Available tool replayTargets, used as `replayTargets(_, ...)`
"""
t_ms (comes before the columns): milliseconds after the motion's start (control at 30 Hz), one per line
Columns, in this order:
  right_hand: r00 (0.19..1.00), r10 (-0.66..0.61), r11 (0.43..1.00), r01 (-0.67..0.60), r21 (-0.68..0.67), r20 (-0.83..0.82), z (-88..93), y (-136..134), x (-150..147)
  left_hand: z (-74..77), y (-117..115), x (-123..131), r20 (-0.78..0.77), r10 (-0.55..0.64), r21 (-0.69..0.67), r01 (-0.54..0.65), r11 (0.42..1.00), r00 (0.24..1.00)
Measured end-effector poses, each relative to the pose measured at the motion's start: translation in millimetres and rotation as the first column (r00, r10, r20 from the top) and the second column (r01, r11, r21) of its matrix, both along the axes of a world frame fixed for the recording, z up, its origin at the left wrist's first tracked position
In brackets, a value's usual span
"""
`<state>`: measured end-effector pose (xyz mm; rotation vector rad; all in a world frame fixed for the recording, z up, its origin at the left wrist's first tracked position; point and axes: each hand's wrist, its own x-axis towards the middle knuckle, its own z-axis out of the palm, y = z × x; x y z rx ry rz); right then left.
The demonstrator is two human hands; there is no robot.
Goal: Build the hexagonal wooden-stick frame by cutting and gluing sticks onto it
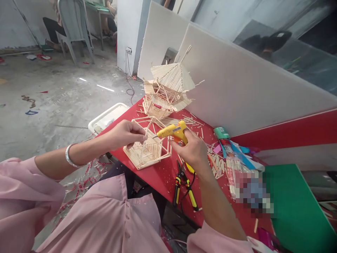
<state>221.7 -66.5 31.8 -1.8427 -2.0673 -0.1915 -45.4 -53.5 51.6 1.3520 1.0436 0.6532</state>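
My left hand (131, 134) is closed in a pinch on a thin wooden stick, mostly hidden by the fingertips, above a small stick frame. The frame (143, 156) has a slatted base and thin upright posts, and stands at the table's near left edge. My right hand (193, 147) is wrapped round the handle of a yellow glue gun (170, 130). The gun's metal nozzle points left, close to my left fingertips. Behind the frame rises a tiered stick model (171, 82) with a pointed roof.
Yellow-and-black pliers (185, 186) lie on the red table (160, 182), nearest my right forearm. Loose sticks (193, 121), stick packs (231, 168) and a green-capped container (221, 133) sit along the right. White boards (210, 80) stand behind. A green panel (295, 200) is at right.
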Motion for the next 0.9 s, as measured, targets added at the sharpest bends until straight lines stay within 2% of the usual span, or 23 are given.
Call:
replayTargets(267, 0.995, 0.093, 0.996, -0.093, -0.001, -0.038, -0.7, 5, 0, 1.1, 0, 5, -0.040, 0.037, -0.019, -0.037, 0.999, 0.999)
replayTargets(433, 0.997, 0.083, 0.996, -0.082, 0.021, -0.009, 1.9, 5, -3, 2.3, 2, 7, -0.092, -0.004, 0.018, 0.006, 1.000, 0.996)
replayTargets(733, 0.997, 0.080, 0.993, -0.079, 0.086, -0.009, -3.5, -3, 1, -1.4, 0, 17, -0.145, -0.080, 0.041, 0.087, 0.995, 0.986)
replayTargets(900, 0.989, 0.118, 0.987, -0.107, 0.122, -0.088, -5.9, -21, 5, 0.4, -2, 20, -0.169, -0.028, 0.029, 0.034, 0.999, 0.985)
